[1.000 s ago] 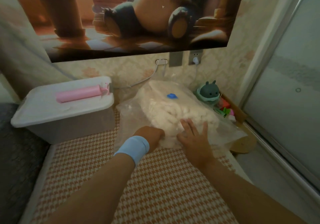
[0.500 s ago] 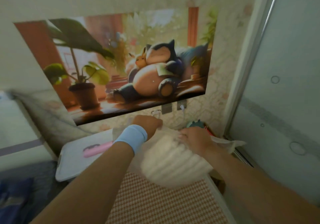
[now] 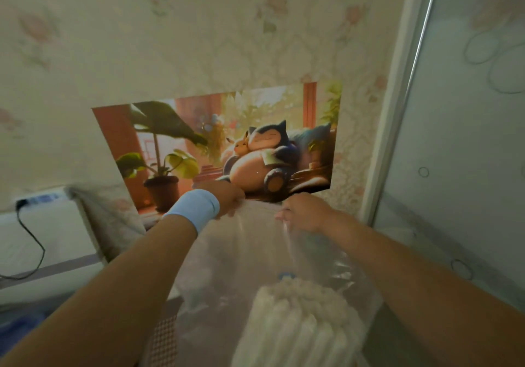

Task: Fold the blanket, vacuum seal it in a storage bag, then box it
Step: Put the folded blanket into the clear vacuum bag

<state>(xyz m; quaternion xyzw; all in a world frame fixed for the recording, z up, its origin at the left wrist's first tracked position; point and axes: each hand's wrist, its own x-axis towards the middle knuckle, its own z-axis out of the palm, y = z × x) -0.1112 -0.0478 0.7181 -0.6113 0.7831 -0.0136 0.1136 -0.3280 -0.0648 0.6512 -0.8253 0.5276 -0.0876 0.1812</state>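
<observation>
Fingers (image 3: 238, 202) of L hand (image 3: 225, 196) and R hand (image 3: 305, 213) curl over and pinch the top edge of the bag (image 3: 255, 253), holding it up off the bed. Inside, the blanket (image 3: 298, 327) sits folded at the bag's bottom, just below the blue valve (image 3: 286, 275). Progress, est.: folding and bagging done. Bag hangs loose, so sealing, air removal and boxing remain. Whether the top is zipped can't be told. Materials: bag is thin, clear, glossy, creased film. The blanket is cream, fluffy and ribbed, in soft stacked layers. L wrist carries a pale-blue wristband (image 3: 196, 209).
</observation>
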